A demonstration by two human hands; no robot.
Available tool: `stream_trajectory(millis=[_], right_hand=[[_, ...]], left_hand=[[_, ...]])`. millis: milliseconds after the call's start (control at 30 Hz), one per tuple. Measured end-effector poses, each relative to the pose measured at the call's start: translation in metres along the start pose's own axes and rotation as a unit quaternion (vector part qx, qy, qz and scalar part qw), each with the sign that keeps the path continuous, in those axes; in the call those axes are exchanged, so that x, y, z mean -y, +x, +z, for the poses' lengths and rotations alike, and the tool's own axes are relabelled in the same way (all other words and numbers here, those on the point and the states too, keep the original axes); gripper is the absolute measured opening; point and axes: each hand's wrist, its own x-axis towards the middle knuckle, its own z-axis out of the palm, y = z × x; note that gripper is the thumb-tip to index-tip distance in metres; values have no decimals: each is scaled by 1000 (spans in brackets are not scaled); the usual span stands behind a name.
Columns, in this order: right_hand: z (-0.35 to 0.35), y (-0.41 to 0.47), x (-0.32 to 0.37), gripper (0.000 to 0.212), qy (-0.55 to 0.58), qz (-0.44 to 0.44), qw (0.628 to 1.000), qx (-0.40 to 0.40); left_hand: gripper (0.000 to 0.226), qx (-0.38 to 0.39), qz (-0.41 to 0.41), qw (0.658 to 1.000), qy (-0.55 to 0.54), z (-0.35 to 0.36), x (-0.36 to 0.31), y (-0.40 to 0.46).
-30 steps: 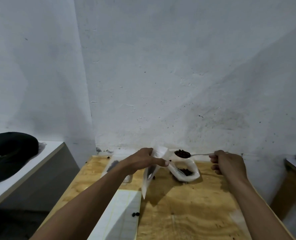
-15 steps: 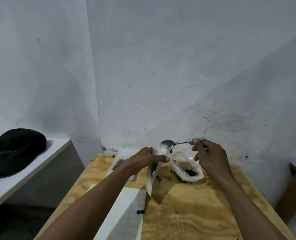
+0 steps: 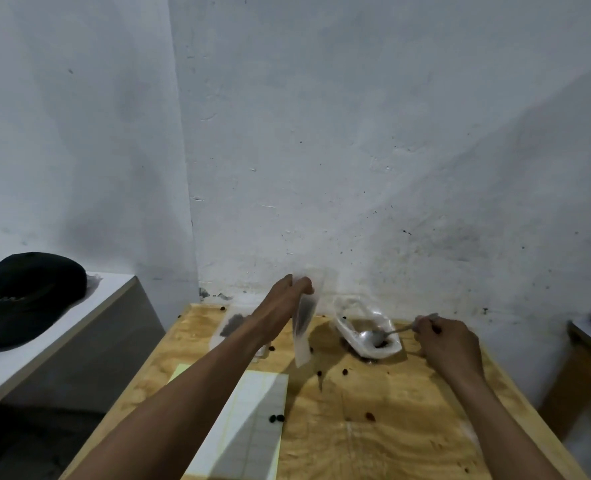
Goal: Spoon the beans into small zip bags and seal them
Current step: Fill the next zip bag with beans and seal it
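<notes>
Left hand (image 3: 289,294) raised above the far side of the counter, fingers and thumb pinching the top of a small clear plastic zip bag (image 3: 303,327). Bag hanging straight down, dark beans showing as a smudge in its upper half, lower end clear and just above the wood. Right hand (image 3: 448,344) low over the right side, fingers curled round the handle of a silver metal spoon (image 3: 379,336). Spoon bowl dipped into a crumpled white plastic bag of dark beans (image 3: 368,336), lying open between the two hands, a few beans visible at its bottom; whether the spoon carries any, cannot tell.

Beneath both, a pale plywood counter (image 3: 373,427) pushed against a rough white wall (image 3: 356,133). Loose dark beans (image 3: 276,418) scattered on the wood: a pair near the edge of a white gridded sheet with a yellow border (image 3: 252,427), others below the hanging bag and near the white bag. Behind the left forearm, another clear bag holding a dark patch of beans (image 3: 233,325), lying flat near the wall, partly hidden.

Far left, a white shelf (image 3: 45,351) carrying a black cap (image 3: 27,296). Far right, the corner of a second wooden table (image 3: 588,344).
</notes>
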Motion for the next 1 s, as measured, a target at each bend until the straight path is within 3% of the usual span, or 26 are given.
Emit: stream_trajectory(millis=[133,200,233,333,433,500,633,800,1000], right_hand=[[8,-3,-2,45,-110,67,992,6],[9,-5,6,81,-121,53,991,-5],[9,-7,12,87,-100,13,995,-18],[8,-12,36,61,29,-76,996,40],[8,-17,62,36,215,-27,953,211],[11,-18,74,29,259,-28,932,251],[19,-11,77,17,275,-42,940,196],[21,-4,70,14,200,-71,966,148],[9,-1,80,48,212,-78,958,175]], left_hand=[[39,32,-43,994,-98,11,-7,-6],[39,46,-29,991,-123,16,-9,-7],[41,51,-21,989,-141,17,-10,-8],[42,38,16,986,-159,21,-14,-8],[37,2,45,988,-151,25,-17,-10],[32,-20,58,986,-155,29,-20,-13],[23,-69,69,977,-189,26,-17,-14],[17,-96,57,967,-228,19,-8,-12],[12,-95,66,976,-186,23,-13,-17]])
